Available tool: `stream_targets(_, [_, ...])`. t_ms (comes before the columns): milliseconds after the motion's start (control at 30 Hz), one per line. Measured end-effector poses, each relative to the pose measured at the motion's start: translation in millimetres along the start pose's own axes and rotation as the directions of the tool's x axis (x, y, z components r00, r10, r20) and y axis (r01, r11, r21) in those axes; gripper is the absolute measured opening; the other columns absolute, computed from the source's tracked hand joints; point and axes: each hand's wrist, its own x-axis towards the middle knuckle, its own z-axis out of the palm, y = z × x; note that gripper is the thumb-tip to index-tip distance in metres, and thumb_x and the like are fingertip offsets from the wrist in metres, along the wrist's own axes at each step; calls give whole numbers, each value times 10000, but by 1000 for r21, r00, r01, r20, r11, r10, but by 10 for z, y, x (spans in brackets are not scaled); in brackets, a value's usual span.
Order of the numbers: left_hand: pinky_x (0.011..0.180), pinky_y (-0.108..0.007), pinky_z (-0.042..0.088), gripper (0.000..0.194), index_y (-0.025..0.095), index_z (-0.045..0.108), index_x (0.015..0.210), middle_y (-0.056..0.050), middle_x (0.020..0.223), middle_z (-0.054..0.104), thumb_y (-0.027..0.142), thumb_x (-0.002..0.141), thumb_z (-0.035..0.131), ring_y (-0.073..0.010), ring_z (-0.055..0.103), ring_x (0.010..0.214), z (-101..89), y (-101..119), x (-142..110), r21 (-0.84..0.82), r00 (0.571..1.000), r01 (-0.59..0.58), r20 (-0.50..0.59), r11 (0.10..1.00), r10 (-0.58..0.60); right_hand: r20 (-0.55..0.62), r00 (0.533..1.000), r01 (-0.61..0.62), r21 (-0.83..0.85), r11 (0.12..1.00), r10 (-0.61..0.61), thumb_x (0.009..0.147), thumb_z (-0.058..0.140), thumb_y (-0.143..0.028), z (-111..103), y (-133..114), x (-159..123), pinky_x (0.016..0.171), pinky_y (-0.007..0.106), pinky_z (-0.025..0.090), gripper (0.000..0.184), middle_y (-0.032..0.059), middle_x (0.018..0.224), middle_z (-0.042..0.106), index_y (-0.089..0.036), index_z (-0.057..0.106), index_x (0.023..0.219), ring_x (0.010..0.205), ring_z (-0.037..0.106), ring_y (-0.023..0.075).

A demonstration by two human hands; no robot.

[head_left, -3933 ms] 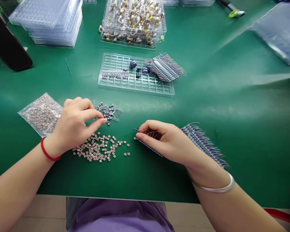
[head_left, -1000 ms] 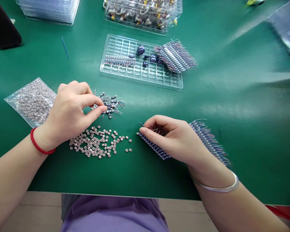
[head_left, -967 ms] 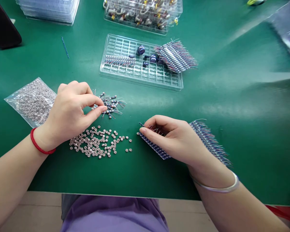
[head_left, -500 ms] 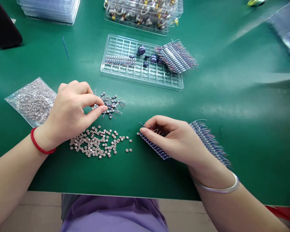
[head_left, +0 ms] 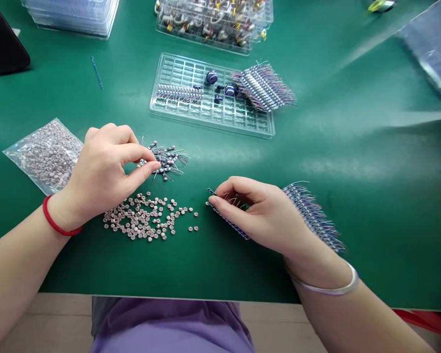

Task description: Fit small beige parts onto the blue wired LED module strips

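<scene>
My left hand has its thumb and forefinger pinched together at the near left edge of a loose pile of small wired circuit boards. Whatever is between those fingertips is hidden. My right hand grips a dark blue strip panel of small circuit boards with fine wires, most of it covered by the fingers and palm. Just below my left hand lie scattered small round pinkish-grey discs. A second wired board panel rests on the table behind my right hand.
A clear bag of discs lies left. Farther back, a clear compartment tray bears dark round parts and wired board panels. Behind it stand boxes of small parts and stacked clear trays. A thin blue strip lies back left.
The panel in my right hand has tipped and now shows less of its face. My left hand keeps its pinch at the pile. The whole view has shifted slightly.
</scene>
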Motion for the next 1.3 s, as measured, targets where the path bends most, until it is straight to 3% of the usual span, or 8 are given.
stream_targets(333, [737, -368, 383, 176, 251, 734, 748, -13, 705, 584, 344, 851, 627, -191, 564, 740, 10, 18, 7, 2, 1000, -9, -9, 1000, 9, -1, 983, 181, -153, 971, -183, 879, 569, -151, -2, 18, -12, 490, 247, 377, 162, -17, 639, 534, -210, 526, 734, 539, 467, 116])
stream_targets(1100, [778, -384, 378, 190, 268, 737, 787, -25, 742, 619, 377, 873, 608, -221, 582, 812, 27, 58, 2, -2, 999, 11, 31, 1000, -11, -21, 926, 346, -355, 868, -378, 880, 583, -100, 32, 9, -56, 500, 253, 402, 151, 8, 668, 555, -197, 535, 776, 569, 527, 139])
stream_targets(1300, [751, -375, 388, 176, 254, 743, 788, -33, 731, 616, 360, 863, 623, -214, 584, 800, 28, 72, 8, 10, 1000, 3, 24, 1000, -3, 25, 924, 369, -332, 868, -382, 882, 571, -102, -4, 4, -25, 526, 265, 425, 147, 13, 678, 571, -210, 532, 789, 575, 526, 148])
